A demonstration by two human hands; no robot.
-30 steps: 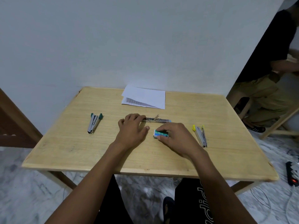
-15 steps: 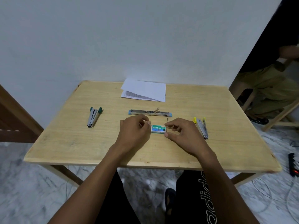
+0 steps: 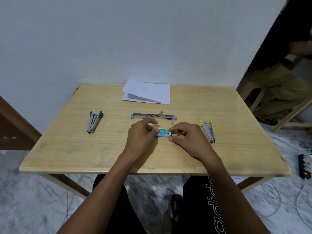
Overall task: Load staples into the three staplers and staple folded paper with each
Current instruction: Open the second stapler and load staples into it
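A small green staple box (image 3: 163,132) is at the middle of the wooden table (image 3: 70,149), pinched at its left end by my left hand (image 3: 141,137) and at its right end by my right hand (image 3: 187,137). Just beyond it lies a blue stapler (image 3: 153,116), opened out flat. A green stapler (image 3: 93,121) lies to the left and a yellow stapler (image 3: 208,130) to the right, both untouched. Folded white paper (image 3: 146,92) rests at the table's far edge by the wall.
A tiny metal bit (image 3: 172,122) lies between the blue stapler and my right hand. A seated person (image 3: 285,76) is at the far right beyond the table. A power strip (image 3: 303,168) and cables lie on the floor to the right.
My left hand left the blue stapler and came to the box's left end. My right hand shifted from covering the box to pinching its right end. The camera view tilted slightly.
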